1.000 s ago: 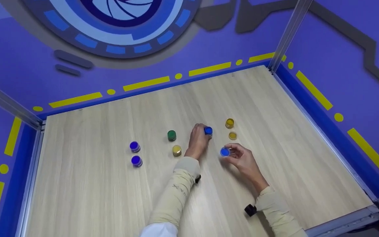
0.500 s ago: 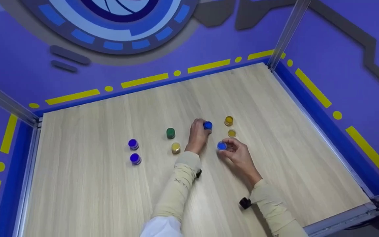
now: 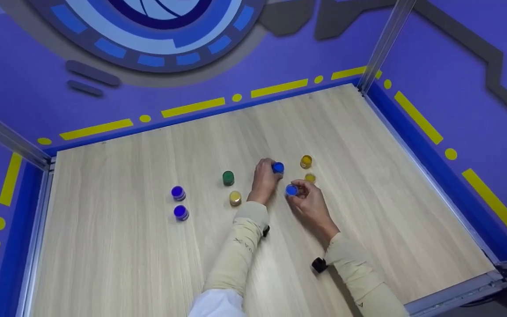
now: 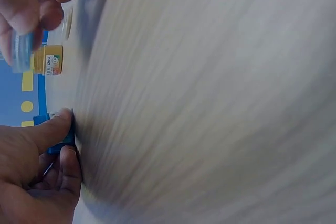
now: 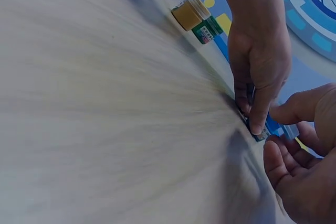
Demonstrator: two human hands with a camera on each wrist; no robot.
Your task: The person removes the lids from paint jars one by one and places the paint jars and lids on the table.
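Note:
My left hand [image 3: 264, 181] grips a small blue paint jar [image 3: 278, 167] on the table, fingers and thumb around its sides. In the left wrist view, the thumb and fingertips hold the jar low, close to the tabletop. My right hand [image 3: 311, 203] pinches a round, clear-edged blue lid [image 3: 292, 190] between thumb and fingers. That lid [image 4: 22, 53] is raised off the table, a short way from the jar on its near right side. Just beyond the right hand stand a dark yellow paint jar [image 3: 306, 161] and a yellow lid [image 3: 310, 178], partly covered by the fingers.
Left of the hands stand a green jar [image 3: 228, 178] and a pale yellow jar [image 3: 235, 198]. Two purple jars [image 3: 178, 193] sit farther left, one nearer me. Blue panels [image 3: 192, 97] wall the wooden table [image 3: 117, 246] at the back and sides.
My right hand has moved left and away from me with the blue lid, closer to the blue jar. The left hand keeps its grip on the jar. The head view has shifted slightly.

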